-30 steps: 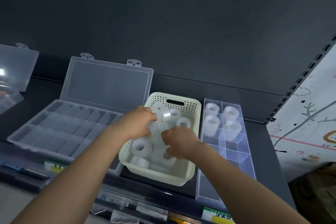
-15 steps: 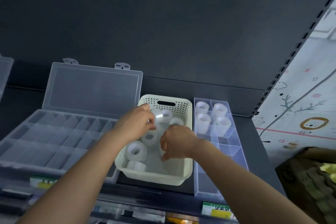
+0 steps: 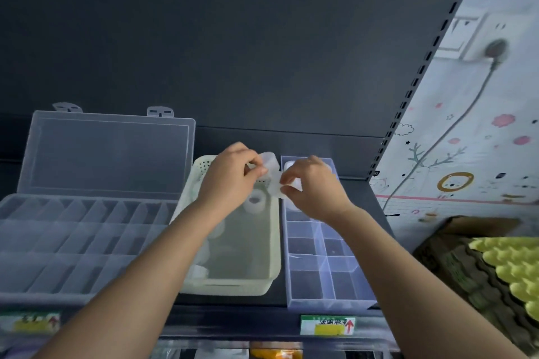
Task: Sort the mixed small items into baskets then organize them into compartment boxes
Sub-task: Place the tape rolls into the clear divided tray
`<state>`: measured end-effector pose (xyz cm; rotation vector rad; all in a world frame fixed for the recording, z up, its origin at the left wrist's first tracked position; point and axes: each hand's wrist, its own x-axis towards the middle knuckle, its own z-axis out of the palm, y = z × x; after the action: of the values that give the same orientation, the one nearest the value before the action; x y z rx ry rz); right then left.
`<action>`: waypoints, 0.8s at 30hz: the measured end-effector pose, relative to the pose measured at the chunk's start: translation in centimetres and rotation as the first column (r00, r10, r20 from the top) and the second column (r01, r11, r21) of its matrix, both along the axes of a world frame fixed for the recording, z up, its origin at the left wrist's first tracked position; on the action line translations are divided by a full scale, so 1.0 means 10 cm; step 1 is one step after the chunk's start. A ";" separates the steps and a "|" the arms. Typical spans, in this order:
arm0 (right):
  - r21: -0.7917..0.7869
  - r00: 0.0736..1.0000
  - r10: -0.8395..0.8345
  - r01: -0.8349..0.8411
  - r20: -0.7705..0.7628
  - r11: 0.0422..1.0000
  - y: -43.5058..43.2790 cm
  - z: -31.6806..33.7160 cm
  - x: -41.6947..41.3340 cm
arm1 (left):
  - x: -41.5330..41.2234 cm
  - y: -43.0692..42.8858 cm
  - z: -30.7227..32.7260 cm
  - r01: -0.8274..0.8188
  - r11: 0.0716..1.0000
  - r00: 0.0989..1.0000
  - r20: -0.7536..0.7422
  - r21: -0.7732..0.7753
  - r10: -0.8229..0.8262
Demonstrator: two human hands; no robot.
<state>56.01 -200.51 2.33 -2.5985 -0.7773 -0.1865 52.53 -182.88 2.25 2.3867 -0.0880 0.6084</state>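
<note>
Left hand (image 3: pixel 230 181): we pinch a clear tape roll (image 3: pixel 269 160) at centre frame.
Right hand (image 3: pixel 316 192): we grip a second roll (image 3: pixel 275 190), just beside the first.
Position: both rolls hang above the far rim of the cream basket (image 3: pixel 272 245), next to the compartment box (image 3: pixel 322 259).

- Our left grip (image 3: pixel 230 181) is raised with its back toward us, thumb and fingers curled to pinch a translucent roll (image 3: pixel 269 161).
- Our right grip (image 3: pixel 315 186) sits just beside it, fingers curled, pinching a pale roll (image 3: pixel 276 193). Whether both hold one piece, we cannot tell.
- The two grips nearly meet at the fingertips.
- Our left forearm (image 3: pixel 145 277) and right forearm (image 3: pixel 405 274) are bare, reaching forward and converging from the lower corners.
</note>
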 end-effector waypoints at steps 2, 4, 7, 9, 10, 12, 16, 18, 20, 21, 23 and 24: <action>-0.043 0.998 -0.055 0.055 0.018 0.998 -0.21 0.01 0.06 | 0.04 -0.21 -0.02 0.055 0.998 0.997 -0.048 0.044 -0.053; -0.092 0.994 -0.105 0.106 0.008 0.990 -0.40 -0.02 0.09 | 0.08 -0.41 -0.06 0.105 0.989 0.990 -0.109 0.108 -0.093; -0.177 0.992 -0.124 0.123 0.004 0.976 -0.61 -0.12 0.10 | 0.14 -0.63 -0.11 0.155 0.967 0.979 -0.165 0.200 -0.123; -0.213 0.992 -0.124 0.120 -0.009 0.970 -0.70 -0.18 0.10 | 0.15 -0.71 -0.14 0.189 0.942 0.967 -0.221 0.277 -0.129; -0.222 0.992 -0.124 0.118 -0.017 0.968 -0.73 -0.21 0.10 | 0.16 -0.74 -0.15 0.206 0.923 0.960 -0.250 0.325 -0.127; -0.235 0.993 -0.120 0.112 -0.020 0.966 -0.78 -0.25 0.11 | 0.16 -0.78 -0.16 0.229 0.881 0.952 -0.283 0.414 -0.115; -0.272 0.993 -0.108 0.094 -0.037 0.958 -0.85 -0.28 0.15 | 0.17 -0.79 -0.20 0.220 0.825 0.954 -0.291 0.521 -0.071; -0.311 0.994 -0.105 0.087 -0.040 0.946 -0.87 -0.29 0.17 | 0.18 -0.77 -0.24 0.227 0.793 0.950 -0.310 0.565 -0.051; -0.335 0.992 -0.110 0.085 -0.057 0.938 -0.88 -0.30 0.19 | 0.21 -0.78 -0.27 0.248 0.761 0.936 -0.352 0.599 -0.028; -0.342 0.990 -0.116 0.084 -0.076 0.936 -0.88 -0.30 0.19 | 0.23 -0.80 -0.28 0.257 0.749 0.926 -0.377 0.611 -0.011; -0.361 0.986 -0.123 0.074 -0.115 0.930 -0.85 -0.32 0.20 | 0.25 -0.82 -0.31 0.274 0.734 0.908 -0.420 0.622 0.017; -0.369 0.983 -0.127 0.070 -0.132 0.927 -0.84 -0.32 0.20 | 0.26 -0.83 -0.32 0.288 0.734 0.897 -0.441 0.615 0.017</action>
<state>58.03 -208.89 -0.91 -2.9590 -0.6780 0.1433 55.17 -191.15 -0.94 3.1222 -0.3479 -0.0661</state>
